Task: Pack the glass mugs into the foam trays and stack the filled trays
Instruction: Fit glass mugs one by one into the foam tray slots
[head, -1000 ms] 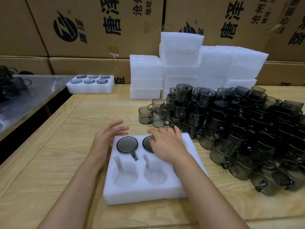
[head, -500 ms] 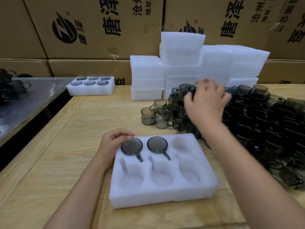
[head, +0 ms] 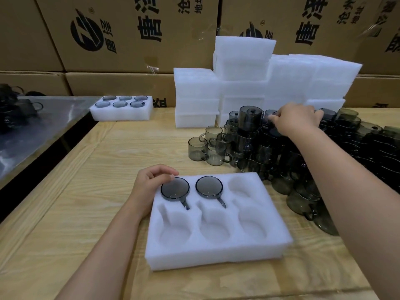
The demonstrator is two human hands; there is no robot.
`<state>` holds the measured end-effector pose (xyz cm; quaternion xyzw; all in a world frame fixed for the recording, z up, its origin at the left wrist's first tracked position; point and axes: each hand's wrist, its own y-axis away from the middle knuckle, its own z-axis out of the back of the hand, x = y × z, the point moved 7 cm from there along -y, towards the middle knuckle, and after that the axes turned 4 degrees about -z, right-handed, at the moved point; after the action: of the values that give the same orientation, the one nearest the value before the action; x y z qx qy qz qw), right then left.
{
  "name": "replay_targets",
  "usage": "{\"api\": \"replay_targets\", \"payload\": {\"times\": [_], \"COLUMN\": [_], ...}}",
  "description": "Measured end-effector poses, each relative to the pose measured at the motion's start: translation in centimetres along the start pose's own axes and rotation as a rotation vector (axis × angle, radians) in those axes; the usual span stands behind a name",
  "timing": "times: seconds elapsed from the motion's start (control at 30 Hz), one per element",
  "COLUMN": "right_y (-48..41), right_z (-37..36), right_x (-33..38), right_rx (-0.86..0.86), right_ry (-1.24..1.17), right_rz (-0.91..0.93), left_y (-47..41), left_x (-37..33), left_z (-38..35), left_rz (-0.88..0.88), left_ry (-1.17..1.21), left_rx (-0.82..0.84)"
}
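Your left hand [head: 149, 185] rests at the far left corner of the tray [head: 216, 245]. Its fingers are loosely curled and grip nothing, and one fingertip touches the rim of the left mug [head: 175, 188]. That mug and a second mug [head: 209, 186] sit in the far row's left and middle pockets, handles toward you. The other four pockets show bare foam. The tray lies flat on the table [head: 86, 191].

Your right hand [head: 296, 121] is stretched over the pile [head: 270, 152] of mugs to the right, knuckles up, fingers dipped among the top ones at its far side. It may have one pinched, but I cannot tell through the dark glass.

A filled tray [head: 121, 116] sits at the table's far left. A foam stack [head: 242, 68] stands behind the pile, against the boxes [head: 129, 40].
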<state>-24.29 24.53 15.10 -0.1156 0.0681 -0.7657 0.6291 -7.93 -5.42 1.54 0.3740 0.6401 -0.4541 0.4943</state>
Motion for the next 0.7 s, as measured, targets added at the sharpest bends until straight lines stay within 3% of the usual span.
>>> {"api": "replay_targets", "payload": {"times": [0.23,0.3,0.4,0.53,0.7], "right_y": [2.4,3.8,6.8,9.8,12.0], "right_z": [4.2,4.9,4.8,3.4,1.5], "right_x": [-0.4,-0.6,0.7,2.4,3.7], "right_rx": [-0.084,0.010,0.318,0.589,0.701], "right_ry": [-0.381,-0.573,-0.729,-0.567,-0.304], "right_rz": [0.190,0.249,0.437,0.716,0.912], "left_y": [0.0,0.0,0.0,0.0,0.1], "left_x": [0.0,0.1,0.3,0.4,0.3], "left_z": [-0.1,0.0,0.0,0.0,0.0], "left_rz": [0.005,0.015,0.041,0.048,0.052], "left_ry": [0.008,0.011,0.024,0.029,0.032], "left_rx": [0.000,-0.001,-0.003,-0.004,0.000]}}
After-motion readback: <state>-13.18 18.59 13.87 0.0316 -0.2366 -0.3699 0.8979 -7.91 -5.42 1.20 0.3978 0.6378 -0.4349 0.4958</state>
